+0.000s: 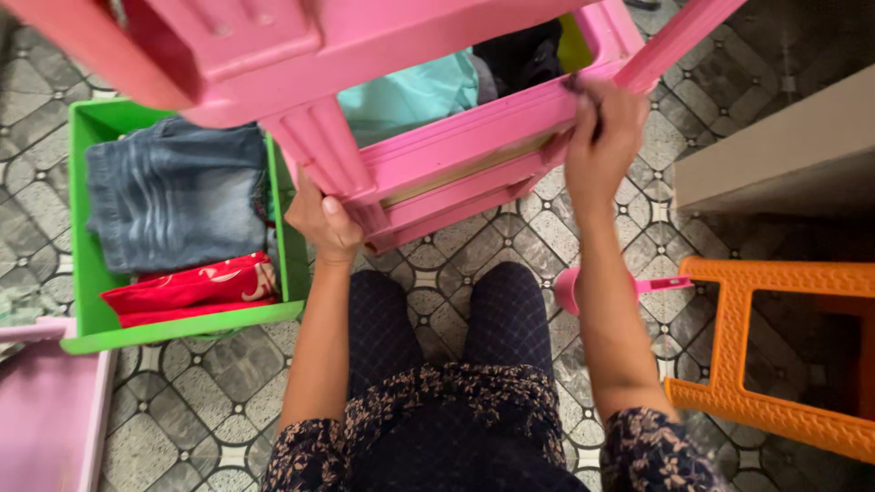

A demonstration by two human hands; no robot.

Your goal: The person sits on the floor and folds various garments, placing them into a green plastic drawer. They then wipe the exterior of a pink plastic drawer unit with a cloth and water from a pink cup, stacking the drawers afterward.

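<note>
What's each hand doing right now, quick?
Left hand: closed around a post of the pink plastic drawer unit.
Right hand: closed on the unit's front rail.

Left hand [324,221] gripping the post of a pink drawer unit [428,155], right hand [603,137] holding its open drawer's front rim, clothes lying inside, green bin [89,273] of folded jeans [178,196] sitting left on the tiled floor [200,401], orange stool [775,346] standing right.

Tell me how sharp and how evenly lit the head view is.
Head view: soft, even light with no glare; the pink drawer unit is close to the lens and slightly soft at the top left, the right hand is a little motion-blurred, and the right edge by the orange stool falls into shadow.
</note>
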